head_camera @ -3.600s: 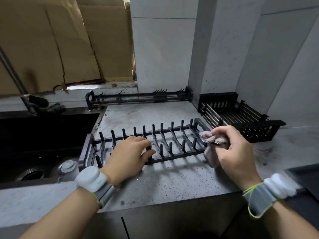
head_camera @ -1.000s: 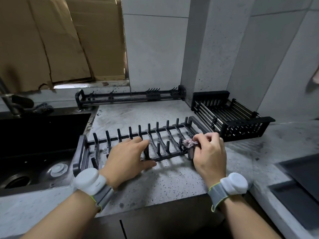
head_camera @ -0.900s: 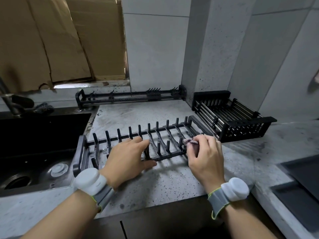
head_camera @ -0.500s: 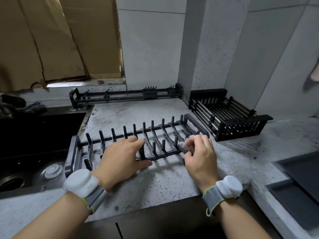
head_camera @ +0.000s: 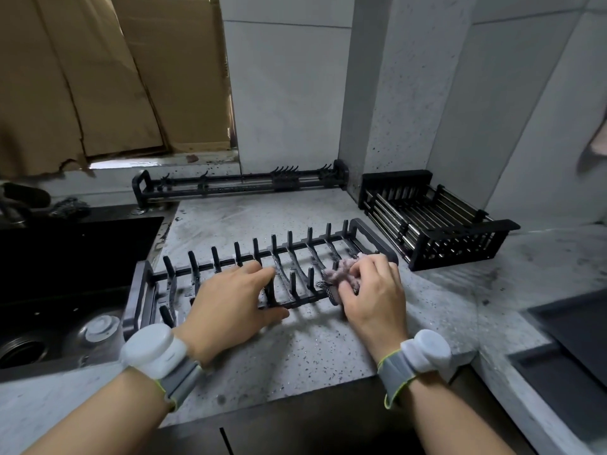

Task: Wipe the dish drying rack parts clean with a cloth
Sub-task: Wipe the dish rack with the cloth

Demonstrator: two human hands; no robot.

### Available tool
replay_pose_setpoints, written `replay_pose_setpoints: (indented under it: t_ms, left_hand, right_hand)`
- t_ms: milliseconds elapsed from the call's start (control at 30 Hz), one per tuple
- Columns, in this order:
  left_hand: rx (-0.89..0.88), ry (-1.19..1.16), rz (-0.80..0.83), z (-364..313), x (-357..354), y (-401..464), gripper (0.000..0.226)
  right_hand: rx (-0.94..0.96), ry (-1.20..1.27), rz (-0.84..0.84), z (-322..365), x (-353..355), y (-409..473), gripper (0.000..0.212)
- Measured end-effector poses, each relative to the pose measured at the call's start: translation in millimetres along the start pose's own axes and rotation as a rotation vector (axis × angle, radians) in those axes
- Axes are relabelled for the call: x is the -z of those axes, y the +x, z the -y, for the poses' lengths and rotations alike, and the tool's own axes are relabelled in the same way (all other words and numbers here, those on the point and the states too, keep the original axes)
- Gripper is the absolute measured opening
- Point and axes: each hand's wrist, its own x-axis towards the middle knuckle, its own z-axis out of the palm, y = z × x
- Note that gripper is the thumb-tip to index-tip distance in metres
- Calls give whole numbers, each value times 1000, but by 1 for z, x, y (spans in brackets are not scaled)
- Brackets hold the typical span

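Right, the black plate rack (head_camera: 295, 257) lies flat on the speckled counter (head_camera: 312, 349) beside the sink (head_camera: 65, 274); left hand (head_camera: 230, 303) rests over its middle, fingers curled around the front rail, steadying it; right hand (head_camera: 374, 297) bunches the pinkish cloth (head_camera: 341, 277) against the prongs near the right end, seemingly pinched between fingers and thumb; behind, the slatted basket (head_camera: 437, 231) and long rail piece (head_camera: 239, 185) sit apart.

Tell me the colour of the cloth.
Pale pinkish cloth, with a dark checked edge; head view shows it.
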Motion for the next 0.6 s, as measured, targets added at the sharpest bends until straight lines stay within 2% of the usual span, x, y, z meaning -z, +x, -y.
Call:
replay_pose_setpoints:
  t_ms: [200, 267, 400, 433, 533, 600]
  left_hand:
    - [18, 19, 5, 1, -1, 0, 57]
    - [23, 28, 3, -1, -1, 0, 56]
    - [19, 17, -2, -1, 1, -1, 56]
    - [15, 14, 1, -1, 1, -1, 56]
    - [10, 23, 14, -2, 2, -1, 57]
    - [10, 29, 16, -1, 2, -1, 56]
  right_hand:
    - [-7, 153, -47, -4, 3, 6, 28]
    - [75, 156, -29, -8, 10, 0, 30]
    - [285, 194, 146, -11, 24, -11, 29]
    - [296, 202, 137, -11, 25, -11, 28]
    - [123, 253, -1, -8, 18, -5, 27]
    - [57, 188, 3, -1, 8, -3, 25]
